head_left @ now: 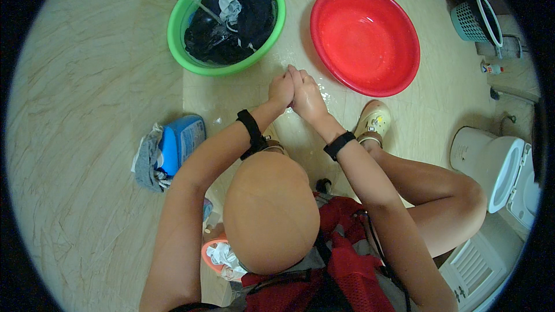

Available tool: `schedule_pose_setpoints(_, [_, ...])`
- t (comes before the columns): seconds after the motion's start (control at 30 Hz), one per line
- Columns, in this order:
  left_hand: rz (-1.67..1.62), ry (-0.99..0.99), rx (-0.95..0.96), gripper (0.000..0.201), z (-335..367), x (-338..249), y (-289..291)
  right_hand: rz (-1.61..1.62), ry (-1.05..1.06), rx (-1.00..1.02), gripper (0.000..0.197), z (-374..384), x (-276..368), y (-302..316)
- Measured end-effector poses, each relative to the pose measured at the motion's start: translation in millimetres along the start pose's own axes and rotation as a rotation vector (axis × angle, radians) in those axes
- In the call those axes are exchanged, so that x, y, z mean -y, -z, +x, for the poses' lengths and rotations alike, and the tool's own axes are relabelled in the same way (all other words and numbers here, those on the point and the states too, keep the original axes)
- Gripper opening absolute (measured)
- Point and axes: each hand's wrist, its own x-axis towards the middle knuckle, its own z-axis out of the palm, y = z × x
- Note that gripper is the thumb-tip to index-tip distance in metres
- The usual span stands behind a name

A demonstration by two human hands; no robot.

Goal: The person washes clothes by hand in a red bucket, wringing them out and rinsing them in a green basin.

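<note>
My left hand and my right hand are pressed together over the wet floor, fingers closed against each other. Whether anything lies between the palms is hidden. Just beyond them to the left stands a green basin full of wet dark clothes, topped by a light grey cloth. A thin stream of water runs down into this basin. To the right of it, a round red basin holds no clothes; light glints off its bottom.
At left a blue jug stands against a grey cloth. An orange container with white cloth is by my left leg. Along the right are a white toilet, a small bottle and a pale green plastic basket.
</note>
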Motion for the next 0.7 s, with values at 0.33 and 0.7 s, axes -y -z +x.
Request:
schedule_pose_setpoints(0.33, [0.446, -0.321, -0.176, 0.041, -20, -18, -9, 0.21, -0.119, -0.067, 0.069, -1, -26, -21])
schedule_pose_setpoints(0.7, [0.731, -0.561, -0.06, 0.041, -23, -11, -1, 0.256, -0.036, 0.238, 0.039, -1, -41, -16])
